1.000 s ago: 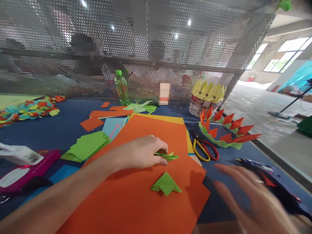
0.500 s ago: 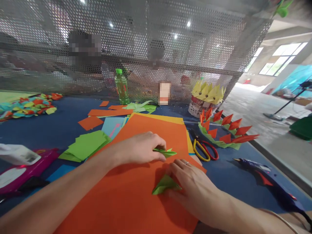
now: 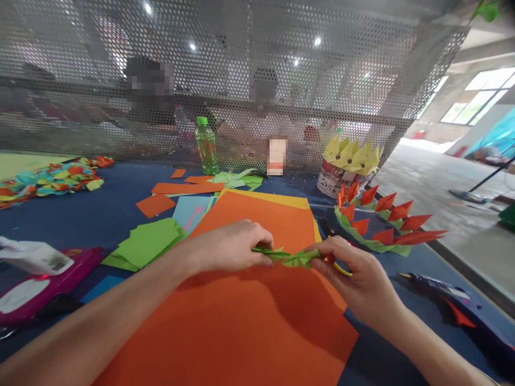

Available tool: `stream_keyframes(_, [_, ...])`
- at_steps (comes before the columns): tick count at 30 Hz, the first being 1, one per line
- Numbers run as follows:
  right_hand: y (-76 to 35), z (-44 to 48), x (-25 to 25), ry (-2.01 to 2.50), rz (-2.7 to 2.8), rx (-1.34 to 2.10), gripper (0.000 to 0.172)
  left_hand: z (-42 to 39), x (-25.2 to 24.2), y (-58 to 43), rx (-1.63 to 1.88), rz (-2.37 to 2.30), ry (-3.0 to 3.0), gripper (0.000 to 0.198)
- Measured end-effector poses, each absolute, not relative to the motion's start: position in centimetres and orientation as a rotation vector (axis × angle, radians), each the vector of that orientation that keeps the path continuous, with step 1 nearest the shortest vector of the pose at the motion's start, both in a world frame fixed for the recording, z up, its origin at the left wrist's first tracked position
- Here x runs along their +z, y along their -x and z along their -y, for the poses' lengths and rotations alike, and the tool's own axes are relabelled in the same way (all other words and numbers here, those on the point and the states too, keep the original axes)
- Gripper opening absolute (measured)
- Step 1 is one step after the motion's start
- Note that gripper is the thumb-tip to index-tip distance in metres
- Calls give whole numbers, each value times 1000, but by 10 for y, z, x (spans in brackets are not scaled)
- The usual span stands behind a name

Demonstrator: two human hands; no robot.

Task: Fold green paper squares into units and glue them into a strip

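Between the fingertips of my left hand (image 3: 245,245) is a folded green paper piece (image 3: 277,255), its pointed layers facing right. My right hand (image 3: 354,268) pinches a second folded green paper piece (image 3: 301,259) from its right end. The two pieces meet or nearly meet, tip to tip; whether one sits inside the other I cannot tell. Both hands are above a large orange sheet (image 3: 225,321). Yellow-handled scissors (image 3: 344,269) lie partly hidden behind my right hand.
At right are a ring of orange and green folded paper (image 3: 396,250), a yellow paper crown on a can (image 3: 350,155) and a dark blue glue gun (image 3: 450,300). Green squares (image 3: 151,244), a magenta device (image 3: 76,273) and a green bottle (image 3: 206,147) stand or lie leftward.
My right hand has lifted the second green piece off the orange sheet and brought it up to the one in my left hand. The view has shifted slightly left.
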State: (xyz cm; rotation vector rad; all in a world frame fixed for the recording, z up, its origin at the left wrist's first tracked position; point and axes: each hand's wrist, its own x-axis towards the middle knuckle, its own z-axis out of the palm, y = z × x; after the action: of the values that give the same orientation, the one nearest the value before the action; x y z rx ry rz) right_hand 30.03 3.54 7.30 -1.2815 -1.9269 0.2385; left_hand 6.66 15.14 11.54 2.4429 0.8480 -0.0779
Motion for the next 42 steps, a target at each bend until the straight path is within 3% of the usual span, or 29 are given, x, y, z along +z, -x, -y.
stream_keyframes(15, [-300,-36,65,1203,1972,12,11,-144,124,-67,-83,-858,-2382,12])
stream_keyframes(21, [-296,-35,63,1182,2002,-47,12,-138,124,-69,-103,-826,-2338,20])
stream_keyframes(42, [-291,-34,62,1225,1946,190,10,-144,116,-67,-233,-740,-2052,24])
